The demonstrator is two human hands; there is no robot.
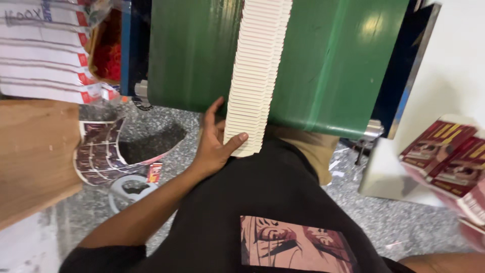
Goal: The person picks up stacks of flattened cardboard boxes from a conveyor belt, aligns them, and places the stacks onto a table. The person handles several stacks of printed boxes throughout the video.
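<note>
So the left hand (pixel 214 144) is down at the near end of a long shingled row of flattened cream cartons (pixel 255 76) that runs along a green conveyor belt (pixel 333 65). The row stretches from 12 o'clock at the top edge down to about the middle of the view, each carton overlapping the next. The hand sits at 9 o'clock of the row's near end, fingers flat along its left side and thumb hooked across the bottom edge, so the grip is closed lightly around the last few cartons, more cupping than squeezing.

The right hand itself is out of view. There's just a bit of bare forearm (pixel 444 263) at around 5 o'clock along the bottom edge, so I can't tell what that grip is doing.

Other stuff around: at 9 o'clock there's a wooden worktop (pixel 30 156), and just off its right edge a curled sheet of dark printed labels (pixel 98 151) hanging over the speckled grey floor (pixel 404 222). Up at 10 o'clock there's a stack of white sheets with red tabs (pixel 43 55). Over at 3 o'clock a bunch of dark red printed boxes (pixel 444 156) sit on a white surface, blurry at the edge. The person's black shirt (pixel 242 192) with a pink printed patch fills the bottom middle, right under the belt's near end.
</note>
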